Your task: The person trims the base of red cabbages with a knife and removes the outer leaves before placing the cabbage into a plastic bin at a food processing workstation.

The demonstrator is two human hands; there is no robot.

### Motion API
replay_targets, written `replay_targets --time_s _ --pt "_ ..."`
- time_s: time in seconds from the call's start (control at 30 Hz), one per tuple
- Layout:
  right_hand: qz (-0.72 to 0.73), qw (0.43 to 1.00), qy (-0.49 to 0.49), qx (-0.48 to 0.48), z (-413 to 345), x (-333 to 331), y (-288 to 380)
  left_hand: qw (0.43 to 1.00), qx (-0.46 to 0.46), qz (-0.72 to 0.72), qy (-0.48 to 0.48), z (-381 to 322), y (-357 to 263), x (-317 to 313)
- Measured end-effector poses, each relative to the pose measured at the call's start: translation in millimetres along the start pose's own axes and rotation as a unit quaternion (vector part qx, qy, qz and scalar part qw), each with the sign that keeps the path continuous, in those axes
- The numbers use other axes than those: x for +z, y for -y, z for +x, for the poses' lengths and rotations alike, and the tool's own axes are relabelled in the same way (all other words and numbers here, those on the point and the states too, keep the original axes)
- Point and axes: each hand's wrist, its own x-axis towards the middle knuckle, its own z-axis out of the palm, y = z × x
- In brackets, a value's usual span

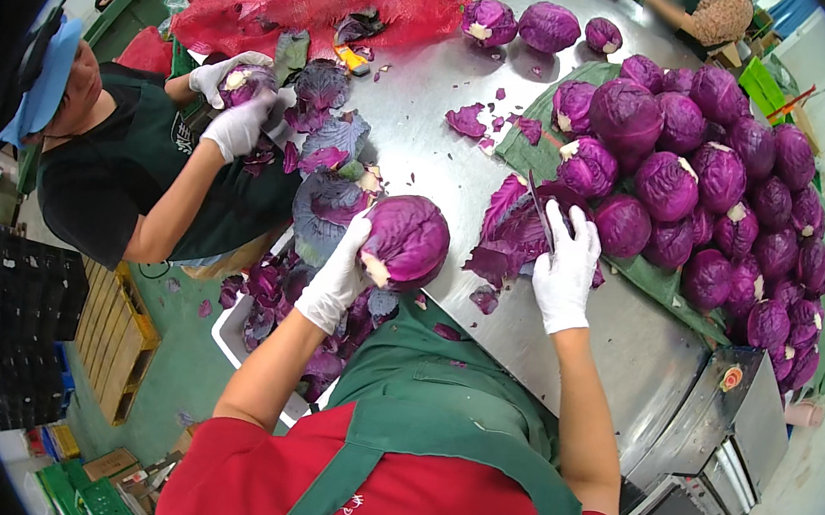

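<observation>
My left hand (339, 272), in a white glove, grips a red cabbage (408, 240) by its left side; the pale cut stem faces down and left. To the right, my right hand (566, 274), also gloved, holds a knife (540, 211) with its blade pointing up and away from me. Loose purple outer leaves (517, 231) lie under and beside the blade on the steel table (428, 108). Many red cabbages (665, 186) are piled on a green cloth (686, 305) just beyond my right hand.
A co-worker (128, 160) at the left handles another cabbage (246, 85). A white bin (230, 340) of leaves stands below my left arm. Red mesh sacks (318, 2) and a yellow-handled cutter (352, 60) lie at the far side. A second person's arm (668, 11) shows top right.
</observation>
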Motion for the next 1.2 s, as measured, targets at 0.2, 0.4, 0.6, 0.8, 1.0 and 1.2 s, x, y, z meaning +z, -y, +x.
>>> replay_targets --time_s 0.2,0.4,0.6,0.8,1.0,1.2 --pt "-0.007 0.982 0.156 0.108 -12.7 37.5 6.7 0.987 -0.072 -0.137 -0.028 -56.1 -16.8 -13.0" --pt "0.075 0.973 0.188 -0.108 -5.4 90.3 116.0 0.992 -0.039 -0.119 -0.028 -101.5 -51.0 -23.5" --pt "0.587 0.731 0.346 0.04 -5.0 111.4 182.0 0.989 -0.011 -0.134 -0.055 -136.1 -62.4 -26.6" --pt "0.284 0.934 0.073 -0.205 114.9 123.6 154.1 0.995 0.005 -0.077 -0.065 -131.1 -66.8 -29.3" --pt "0.206 0.874 0.39 -0.205 87.9 145.9 191.5 0.993 -0.004 -0.107 -0.043 -125.1 -65.5 -22.4" --pt "0.502 0.74 0.419 0.157 62.4 72.0 134.9 0.997 -0.039 -0.055 -0.035 -85.1 -66.0 -1.2"
